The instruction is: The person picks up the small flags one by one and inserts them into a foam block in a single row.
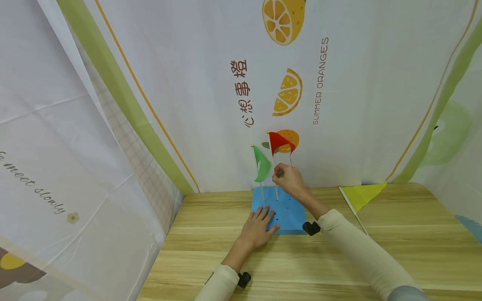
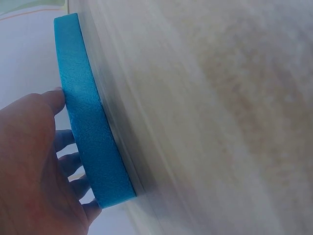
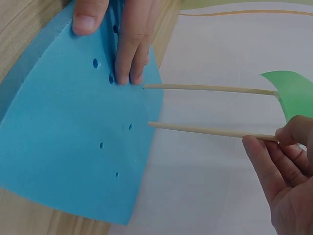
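A blue foam block with several small holes lies on the table. My left hand rests on its near left part, fingers spread straight across the top and the thumb at the near edge. My right hand pinches the thin wooden stick of a red flag between thumb and fingertips. That stick points down at the block, its lower end close to a hole. Just left of it a green flag stands upright, its stick set in the block.
To the right a yellow flag with a white sleeve and thin stick lies on the wooden table. Behind the block hangs a white cloth printed with oranges. Another printed cloth hangs along the left side.
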Action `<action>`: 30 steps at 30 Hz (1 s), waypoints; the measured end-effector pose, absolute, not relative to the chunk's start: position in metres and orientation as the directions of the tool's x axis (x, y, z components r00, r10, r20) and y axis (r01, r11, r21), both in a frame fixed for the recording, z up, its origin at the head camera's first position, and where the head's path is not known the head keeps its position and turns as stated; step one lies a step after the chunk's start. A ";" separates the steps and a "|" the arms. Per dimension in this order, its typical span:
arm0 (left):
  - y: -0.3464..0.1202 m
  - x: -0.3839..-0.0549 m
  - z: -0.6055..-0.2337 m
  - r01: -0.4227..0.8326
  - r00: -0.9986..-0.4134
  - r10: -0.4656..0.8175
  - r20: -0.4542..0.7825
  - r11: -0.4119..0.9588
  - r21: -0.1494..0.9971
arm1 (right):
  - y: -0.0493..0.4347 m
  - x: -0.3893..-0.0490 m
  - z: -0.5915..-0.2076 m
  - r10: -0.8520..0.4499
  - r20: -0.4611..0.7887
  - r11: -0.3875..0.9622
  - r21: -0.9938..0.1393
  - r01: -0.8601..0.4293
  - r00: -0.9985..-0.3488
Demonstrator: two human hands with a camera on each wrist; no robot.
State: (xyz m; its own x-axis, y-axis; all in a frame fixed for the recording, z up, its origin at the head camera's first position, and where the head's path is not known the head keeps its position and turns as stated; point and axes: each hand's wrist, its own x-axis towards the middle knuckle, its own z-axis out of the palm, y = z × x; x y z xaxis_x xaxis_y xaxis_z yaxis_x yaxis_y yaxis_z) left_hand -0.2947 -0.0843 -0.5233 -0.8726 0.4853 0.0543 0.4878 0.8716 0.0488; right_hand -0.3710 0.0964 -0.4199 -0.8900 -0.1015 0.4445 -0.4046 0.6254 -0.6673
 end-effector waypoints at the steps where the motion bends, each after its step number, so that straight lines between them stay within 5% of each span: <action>1: -0.084 -0.295 -0.523 0.486 -0.874 0.484 0.051 0.872 0.049 | 0.096 -0.371 -0.420 -0.101 0.446 0.625 -0.667 -0.405 -0.889; 30: -0.085 -0.295 -0.522 0.498 -0.867 0.494 0.067 0.864 0.075 | 0.093 -0.379 -0.445 -0.098 0.488 0.649 -0.630 -0.427 -0.868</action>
